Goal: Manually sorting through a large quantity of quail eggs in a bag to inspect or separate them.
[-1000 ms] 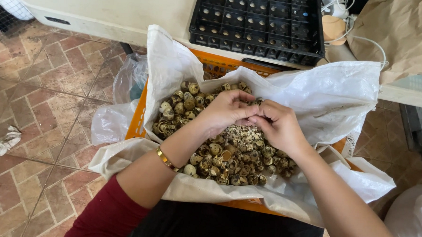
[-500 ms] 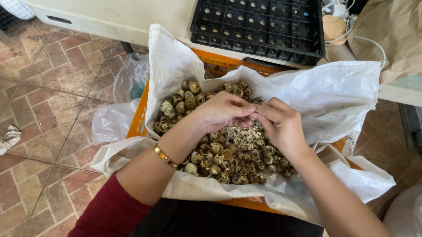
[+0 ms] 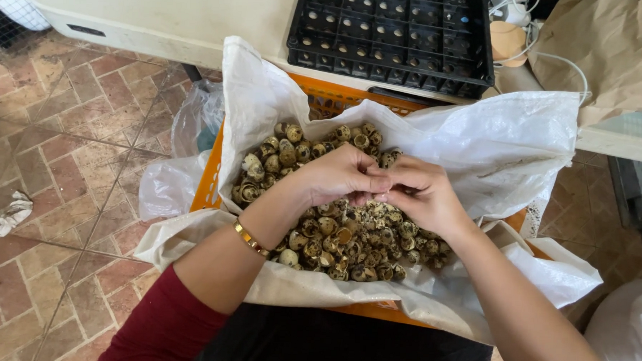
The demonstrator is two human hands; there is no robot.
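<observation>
My left hand [image 3: 339,175] and my right hand [image 3: 423,196] meet over a heap of small speckled eggshells [image 3: 347,239]. Both sets of fingers pinch one small piece between them; it is mostly hidden by my fingertips. The shells lie in a white woven sack [image 3: 510,149] that lines an orange plastic crate [image 3: 207,186] on my lap. A gold bracelet sits on my left wrist, and a dark red sleeve covers that upper arm.
A black egg tray [image 3: 392,32] rests on a beige table [image 3: 162,15] beyond the crate. Brown paper [image 3: 615,49] lies at the upper right. A clear plastic bag [image 3: 194,121] and a crumpled white scrap [image 3: 13,214] lie on the brick-tiled floor at left.
My hands have stayed together above the shells, with only small finger movements around the piece they hold.
</observation>
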